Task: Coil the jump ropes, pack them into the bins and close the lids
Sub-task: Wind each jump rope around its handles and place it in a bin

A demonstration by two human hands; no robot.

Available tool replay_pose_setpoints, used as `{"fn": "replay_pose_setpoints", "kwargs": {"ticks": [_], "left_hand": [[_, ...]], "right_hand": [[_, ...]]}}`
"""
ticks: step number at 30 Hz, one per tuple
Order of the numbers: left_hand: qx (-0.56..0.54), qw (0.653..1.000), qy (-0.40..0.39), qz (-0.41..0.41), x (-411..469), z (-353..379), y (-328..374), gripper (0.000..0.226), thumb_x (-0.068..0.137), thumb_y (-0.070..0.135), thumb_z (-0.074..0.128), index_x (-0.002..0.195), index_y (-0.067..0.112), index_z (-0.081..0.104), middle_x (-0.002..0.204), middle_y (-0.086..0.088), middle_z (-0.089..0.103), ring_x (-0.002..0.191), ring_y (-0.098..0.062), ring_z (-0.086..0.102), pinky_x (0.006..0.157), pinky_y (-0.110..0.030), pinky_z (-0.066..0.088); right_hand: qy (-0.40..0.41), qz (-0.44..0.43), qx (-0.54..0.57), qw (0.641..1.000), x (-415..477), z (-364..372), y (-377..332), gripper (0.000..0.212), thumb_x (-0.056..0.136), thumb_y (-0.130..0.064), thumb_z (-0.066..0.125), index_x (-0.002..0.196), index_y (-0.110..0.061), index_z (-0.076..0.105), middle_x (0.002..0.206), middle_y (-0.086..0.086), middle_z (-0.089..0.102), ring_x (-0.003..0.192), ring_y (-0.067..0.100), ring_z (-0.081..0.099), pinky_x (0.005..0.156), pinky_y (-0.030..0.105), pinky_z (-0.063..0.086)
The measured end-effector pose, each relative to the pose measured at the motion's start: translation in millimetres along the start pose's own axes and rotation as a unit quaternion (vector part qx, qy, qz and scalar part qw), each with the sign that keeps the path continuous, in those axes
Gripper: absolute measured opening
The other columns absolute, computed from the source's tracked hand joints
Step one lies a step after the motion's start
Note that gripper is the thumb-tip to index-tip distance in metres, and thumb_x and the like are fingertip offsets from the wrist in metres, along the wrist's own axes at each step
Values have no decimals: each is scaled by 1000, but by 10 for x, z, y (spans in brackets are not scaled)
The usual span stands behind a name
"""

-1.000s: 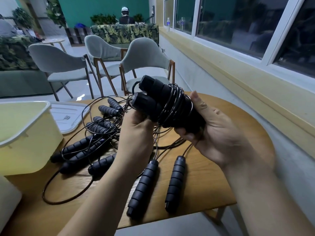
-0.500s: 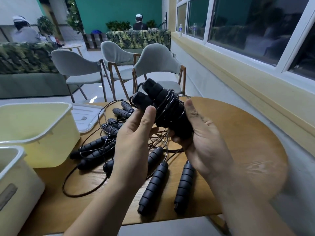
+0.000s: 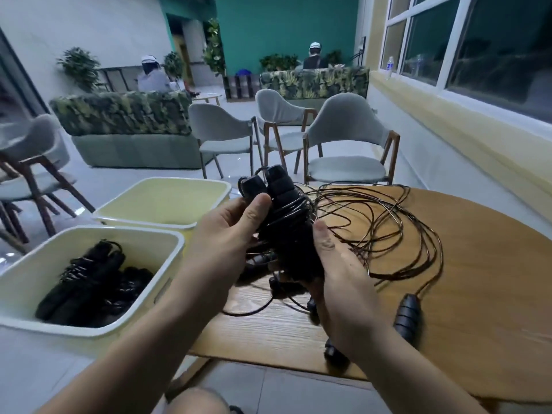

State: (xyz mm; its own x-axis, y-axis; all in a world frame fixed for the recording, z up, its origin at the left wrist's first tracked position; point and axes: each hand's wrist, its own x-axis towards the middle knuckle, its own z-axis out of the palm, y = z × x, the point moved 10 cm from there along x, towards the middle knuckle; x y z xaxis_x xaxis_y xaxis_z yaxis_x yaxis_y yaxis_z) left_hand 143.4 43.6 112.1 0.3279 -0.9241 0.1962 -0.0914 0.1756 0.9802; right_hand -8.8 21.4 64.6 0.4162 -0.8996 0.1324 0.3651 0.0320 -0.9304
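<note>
I hold a coiled black jump rope (image 3: 283,210), its cord wound round the two handles, above the table's left part. My left hand (image 3: 230,231) grips it from the left with the thumb on a handle top. My right hand (image 3: 337,264) holds its lower right side. Loose black cords (image 3: 388,222) loop over the round wooden table (image 3: 478,279), with a free handle (image 3: 407,318) lying near the front. The near pale yellow bin (image 3: 167,243) at the left holds several coiled ropes (image 3: 89,282). The far yellow bin (image 3: 161,204) behind it looks empty.
Grey chairs (image 3: 346,144) stand past the table, a patterned sofa (image 3: 125,115) behind them. Two people sit far back. A window wall with a yellow ledge runs along the right. My knee (image 3: 194,401) shows under the table's front edge.
My view has swung left and both bins now show at the left. The coiled rope has moved with both hands toward the bins. My left hand now clasps the bundle.
</note>
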Motion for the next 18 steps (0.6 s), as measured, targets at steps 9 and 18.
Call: {"fn": "replay_pose_setpoints", "kwargs": {"ticks": [9,18], "left_hand": [[158,987,38,18,101,-1379,265,49,93,61,69,123,22,65,99,1,82,90,-19,72,87,-47,54],[309,948,13,-80,306,-2569,-87,28,95,50,75,110,26,78,104,2,82,107,-25,76,108,-53,53]], "right_hand": [[-74,14,-136,988,233,711,228,33,114,-32,48,135,-23,72,119,10,77,112,30,74,97,52,58],[-121,-7,-296,947,529,1169,422,24,108,-33,62,130,-37,72,116,-10,76,108,6,71,100,48,60]]}}
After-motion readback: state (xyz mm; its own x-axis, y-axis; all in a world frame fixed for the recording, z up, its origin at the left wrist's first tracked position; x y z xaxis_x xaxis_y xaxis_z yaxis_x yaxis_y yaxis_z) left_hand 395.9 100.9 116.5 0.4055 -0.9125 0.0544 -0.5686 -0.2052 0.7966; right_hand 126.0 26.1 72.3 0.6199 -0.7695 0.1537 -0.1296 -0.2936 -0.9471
